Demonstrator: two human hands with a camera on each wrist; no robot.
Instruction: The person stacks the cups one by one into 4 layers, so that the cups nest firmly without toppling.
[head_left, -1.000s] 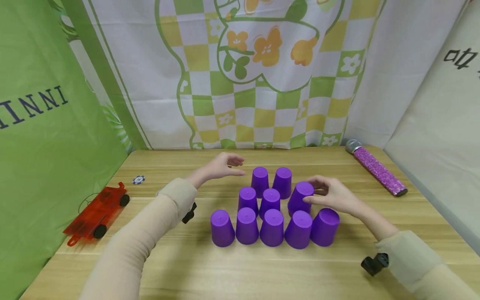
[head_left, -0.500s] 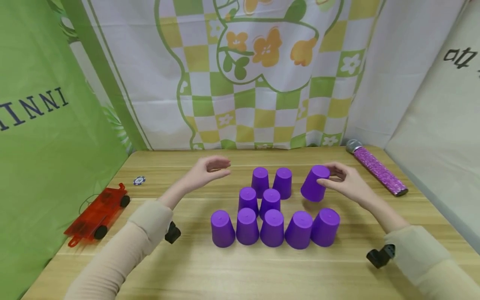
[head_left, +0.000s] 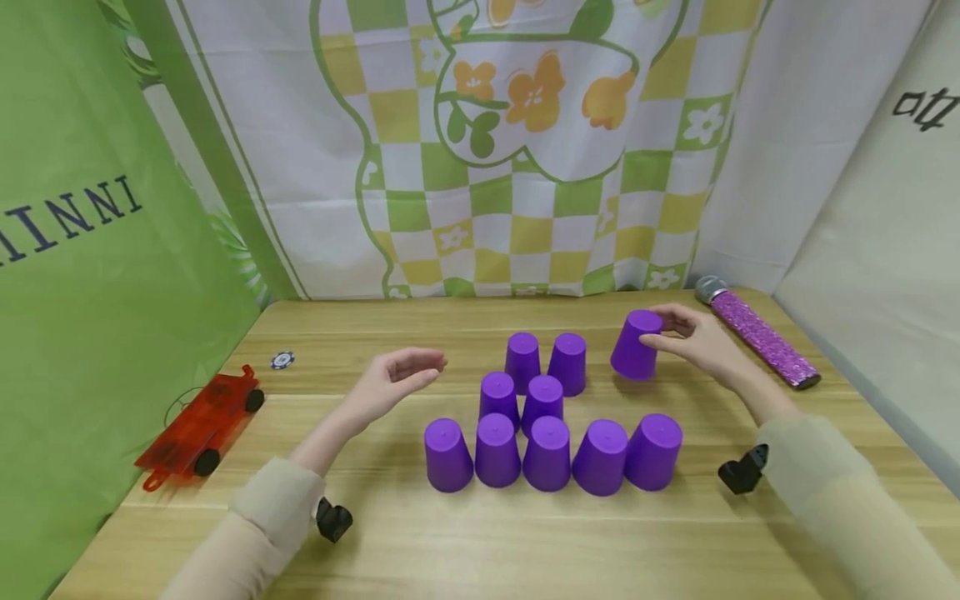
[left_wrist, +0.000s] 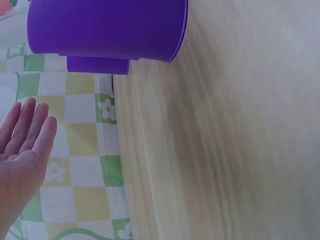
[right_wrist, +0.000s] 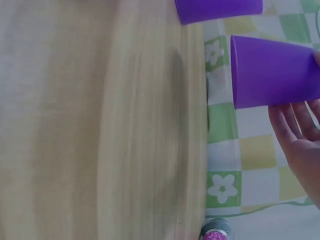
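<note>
My right hand [head_left: 692, 340] grips an upside-down purple cup [head_left: 636, 345] at the back right, its thumb on the near side. In the right wrist view the held cup [right_wrist: 275, 72] is off the wooden table, with fingers along its side. My left hand [head_left: 392, 385] hovers left of the cups, holding nothing; its fingers look extended in the left wrist view [left_wrist: 27, 135]. Upside-down purple cups stand in three rows: a front row of several, including the leftmost cup [head_left: 448, 455], a middle pair with one cup [head_left: 498, 398], and a back pair with one cup [head_left: 567, 364].
A glittery pink microphone [head_left: 761, 335] lies at the right back of the wooden table [head_left: 480, 542]. On the left are a red toy car [head_left: 201, 427] and a poker chip [head_left: 282, 360]. A checked curtain [head_left: 510, 208] hangs behind the table's far edge.
My right hand has lifted a cup from the right end of the middle row and carried it back and right. My left hand has drawn away leftward and nearer.
</note>
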